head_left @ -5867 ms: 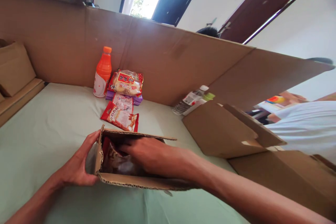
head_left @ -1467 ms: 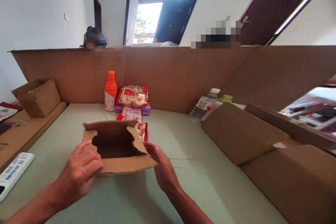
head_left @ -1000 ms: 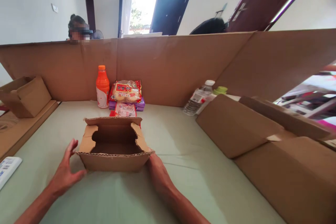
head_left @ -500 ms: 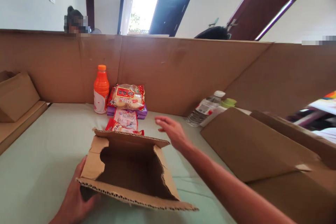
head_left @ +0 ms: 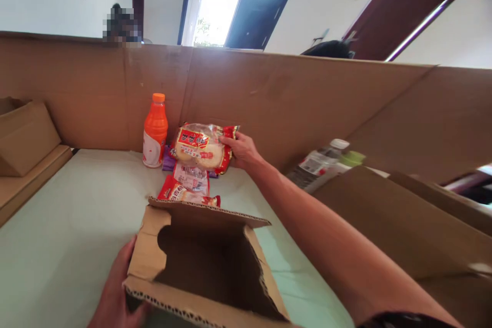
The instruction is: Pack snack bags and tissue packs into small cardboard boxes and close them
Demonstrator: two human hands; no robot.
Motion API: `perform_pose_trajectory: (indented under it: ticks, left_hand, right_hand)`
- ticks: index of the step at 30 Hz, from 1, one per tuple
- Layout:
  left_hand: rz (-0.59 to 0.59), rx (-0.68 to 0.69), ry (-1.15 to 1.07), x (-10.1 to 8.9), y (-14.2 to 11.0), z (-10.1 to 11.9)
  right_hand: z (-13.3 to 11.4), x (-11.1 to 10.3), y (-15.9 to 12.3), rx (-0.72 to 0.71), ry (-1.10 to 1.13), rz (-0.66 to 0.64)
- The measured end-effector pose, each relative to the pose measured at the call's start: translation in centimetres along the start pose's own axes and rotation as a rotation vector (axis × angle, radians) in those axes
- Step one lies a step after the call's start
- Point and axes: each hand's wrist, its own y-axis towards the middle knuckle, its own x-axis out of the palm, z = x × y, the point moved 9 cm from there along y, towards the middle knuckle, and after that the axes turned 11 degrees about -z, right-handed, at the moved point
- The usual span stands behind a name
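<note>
Brown cardboard wall (head_left: 307, 95) backs the pale cloth (head_left: 88, 200); the right hand (head_left: 246, 150), nearer, pinches the cracker bag (head_left: 200, 148) by its right end, long axis crosswise, beyond the open box (head_left: 148, 246); the left hand (head_left: 116, 287) grips the box's left side.

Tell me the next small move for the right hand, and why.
Probably bring the red-and-clear packet over the carton: the right hand grips the packet's end, and the left hand holds the carton, whose mouth stands open.
</note>
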Motion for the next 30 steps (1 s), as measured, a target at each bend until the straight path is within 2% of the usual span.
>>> perform_pose_trajectory:
  ticks: [3,7,10,12,14,17,18,20,22,24,27,30]
  left_hand:
    - [-0.032,0.076,-0.037,-1.1,-0.7,0.3]
    - [0.099,0.093,-0.071,-3.9,-0.5,-0.3]
    - [0.216,0.133,-0.041,-6.7,-0.5,1.8]
    - [0.285,0.221,0.001,-8.4,-0.7,5.4]
    - [0.329,0.366,0.069,-9.7,-0.9,10.4]
    - [0.304,0.58,0.252,-10.0,-0.6,18.0]
    - [0.248,0.614,0.309,-9.6,0.0,19.9]
    - [0.054,0.613,0.422,-8.1,1.6,22.1]
    - [-0.16,0.563,0.544,-6.3,3.1,22.8]
    - [-0.293,0.526,0.665,-5.1,4.0,22.6]
    - [-0.339,0.529,0.799,-4.4,4.6,22.2]
    - [-0.29,0.53,0.905,-4.4,4.7,21.4]
  right_hand:
    - [-3.8,-3.3,-4.0,-0.016,0.034,0.106]
    - [-11.2,-7.1,-11.1,-0.138,0.161,0.221]
    - [-16.1,-7.2,-16.3,-0.211,0.248,0.204]
    - [-17.8,-5.5,-19.0,-0.225,0.284,0.14]
    - [-17.9,-2.8,-20.7,-0.201,0.331,0.06]
    - [-15.6,2.0,-21.8,-0.118,0.405,-0.06]
    - [-14.5,3.5,-21.9,-0.094,0.422,-0.097]
    - [-12.5,5.7,-22.0,-0.071,0.423,-0.164]
    - [-10.9,6.6,-22.2,-0.067,0.4,-0.206]
    - [-10.0,6.2,-22.5,-0.069,0.373,-0.225]
    - [-9.7,3.9,-23.1,-0.07,0.351,-0.218]
    - [-10.5,1.6,-23.7,-0.084,0.291,-0.218]
